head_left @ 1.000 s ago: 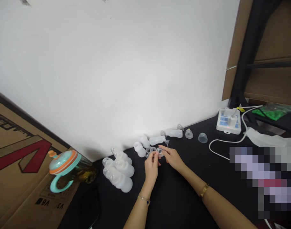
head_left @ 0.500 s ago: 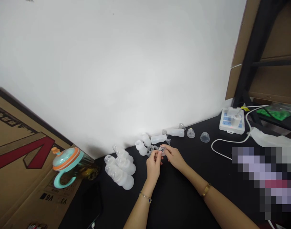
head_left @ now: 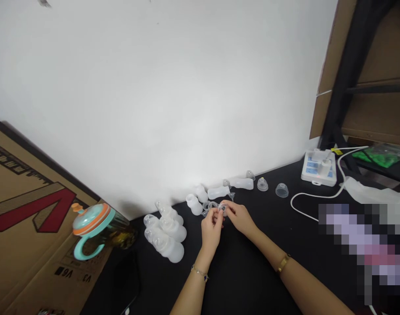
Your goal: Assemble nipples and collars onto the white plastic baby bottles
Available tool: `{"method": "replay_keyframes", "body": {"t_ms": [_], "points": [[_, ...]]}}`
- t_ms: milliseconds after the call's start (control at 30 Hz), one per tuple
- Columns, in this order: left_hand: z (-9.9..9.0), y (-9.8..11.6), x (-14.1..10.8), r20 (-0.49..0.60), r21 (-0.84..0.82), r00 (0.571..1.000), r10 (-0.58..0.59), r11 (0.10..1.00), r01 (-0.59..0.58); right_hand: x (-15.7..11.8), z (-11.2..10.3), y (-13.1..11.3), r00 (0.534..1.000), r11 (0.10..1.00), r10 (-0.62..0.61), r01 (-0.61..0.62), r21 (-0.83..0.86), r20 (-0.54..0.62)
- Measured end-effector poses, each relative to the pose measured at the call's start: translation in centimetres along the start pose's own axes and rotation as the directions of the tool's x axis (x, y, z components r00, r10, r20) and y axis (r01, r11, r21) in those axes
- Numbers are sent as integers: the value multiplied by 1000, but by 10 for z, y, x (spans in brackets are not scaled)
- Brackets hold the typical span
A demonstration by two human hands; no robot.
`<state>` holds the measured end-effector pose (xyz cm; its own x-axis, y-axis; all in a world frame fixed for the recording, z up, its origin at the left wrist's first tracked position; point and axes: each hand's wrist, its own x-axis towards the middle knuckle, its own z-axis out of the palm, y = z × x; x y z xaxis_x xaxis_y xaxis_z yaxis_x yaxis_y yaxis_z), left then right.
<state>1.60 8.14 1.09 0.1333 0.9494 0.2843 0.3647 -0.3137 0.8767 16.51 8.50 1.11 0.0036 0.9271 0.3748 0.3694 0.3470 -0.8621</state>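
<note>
We saw a clear ring (head_left: 223, 208), small, round and translucent, pinched between the fingertips of the left hand (head_left: 212, 222) and right hand (head_left: 236, 214), its opening turned partly toward the viewer; fingers covered part of its rim, and we could not tell whether it touched the surface below. Just beyond the left fingertips we noted loose rings (head_left: 213, 204), similarly clear, clustered together. Beside these stood a frosted white bottle (head_left: 194, 204), waisted, its open mouth uppermost. Beyond the right fingertips we observed a funnel-shaped piece (head_left: 232, 196), small and clear, near the end of a second bottle (head_left: 219, 192) that lay on its side.
</note>
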Motion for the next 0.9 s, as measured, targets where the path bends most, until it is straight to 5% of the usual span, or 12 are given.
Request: {"method": "replay_keyframes", "body": {"t_ms": [600,900], "points": [[-1,3,-1,-29,166,996,83,983,-77,2,1,4,988,987,151,-152,50,32],[-3,7,-1,-43,172,996,75,983,-67,4,-3,7,988,991,133,-130,-39,75]]}}
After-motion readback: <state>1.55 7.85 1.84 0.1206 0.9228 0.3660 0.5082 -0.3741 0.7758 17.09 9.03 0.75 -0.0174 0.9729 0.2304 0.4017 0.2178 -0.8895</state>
